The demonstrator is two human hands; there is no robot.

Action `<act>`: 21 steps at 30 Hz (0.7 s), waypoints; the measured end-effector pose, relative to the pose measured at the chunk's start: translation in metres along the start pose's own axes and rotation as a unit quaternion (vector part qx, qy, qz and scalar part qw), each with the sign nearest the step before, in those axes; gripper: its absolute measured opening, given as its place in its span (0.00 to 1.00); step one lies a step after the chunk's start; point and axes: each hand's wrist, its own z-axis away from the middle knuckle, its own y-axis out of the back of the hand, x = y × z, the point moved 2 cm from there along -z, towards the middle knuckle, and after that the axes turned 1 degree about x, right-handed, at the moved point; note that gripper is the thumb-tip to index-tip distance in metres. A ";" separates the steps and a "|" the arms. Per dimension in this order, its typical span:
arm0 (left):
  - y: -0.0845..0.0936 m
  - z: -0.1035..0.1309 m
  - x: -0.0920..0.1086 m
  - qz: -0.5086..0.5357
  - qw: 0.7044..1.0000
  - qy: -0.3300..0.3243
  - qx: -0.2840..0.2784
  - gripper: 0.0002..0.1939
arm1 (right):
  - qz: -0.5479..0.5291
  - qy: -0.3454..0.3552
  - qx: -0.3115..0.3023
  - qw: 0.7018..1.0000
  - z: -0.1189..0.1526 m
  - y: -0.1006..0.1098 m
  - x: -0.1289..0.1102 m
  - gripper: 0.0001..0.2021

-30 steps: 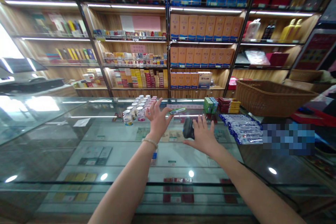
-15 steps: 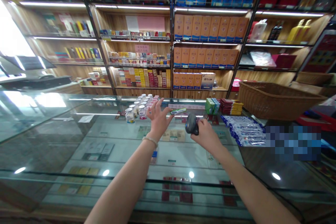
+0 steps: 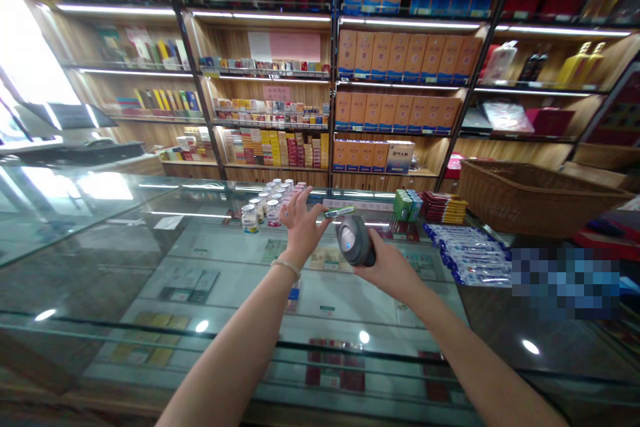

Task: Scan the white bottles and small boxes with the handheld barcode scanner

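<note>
Between thumb and finger, my left hand pinches one end of a slim green pack with a pale printed side; its other fingers are spread. My right hand is wrapped round the handle of a dark grey barcode scanner, whose head is just below and close to the pack. Both hands are above the glass counter. Left of my left hand stand several small white-capped bottles in rows. Beyond the scanner to the right are green and blue small packs standing together.
Red and yellow packets are stacked beside blue-and-white wrapped packs. A wicker basket sits at the right end. Shelves with orange boxes line the back wall. A paper slip lies on the left.
The scanner in my right hand has moved left and turned, with its head now closer under the green pack. My left hand keeps its pinch on the pack. The view has shifted slightly.
</note>
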 end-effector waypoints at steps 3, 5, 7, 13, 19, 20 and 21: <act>0.001 0.000 0.001 0.000 1.000 0.000 -0.003 0.09 | 0.044 -0.009 -0.034 0.998 0.002 -0.004 -0.007 0.27; 0.002 0.000 0.001 -0.001 1.000 0.001 -0.005 0.08 | 0.057 -0.013 -0.045 0.997 0.003 -0.005 -0.009 0.27; 0.002 0.000 0.002 -0.001 1.000 0.003 -0.007 0.08 | 0.062 -0.016 -0.046 0.997 0.003 -0.005 -0.009 0.26; 0.001 -0.001 0.003 0.002 1.000 0.016 -0.008 0.08 | 0.077 -0.014 -0.046 0.996 0.004 -0.004 -0.012 0.26; 0.002 0.000 0.003 0.005 1.000 0.008 -0.009 0.07 | 0.070 -0.023 -0.026 0.997 0.003 -0.004 -0.008 0.25; 0.003 0.000 0.003 0.005 1.000 0.009 -0.009 0.07 | 0.067 -0.023 -0.023 0.997 0.003 -0.004 -0.007 0.24; 0.003 0.000 0.003 0.007 1.000 0.009 -0.009 0.07 | 0.065 -0.023 -0.021 0.997 0.002 -0.004 -0.007 0.24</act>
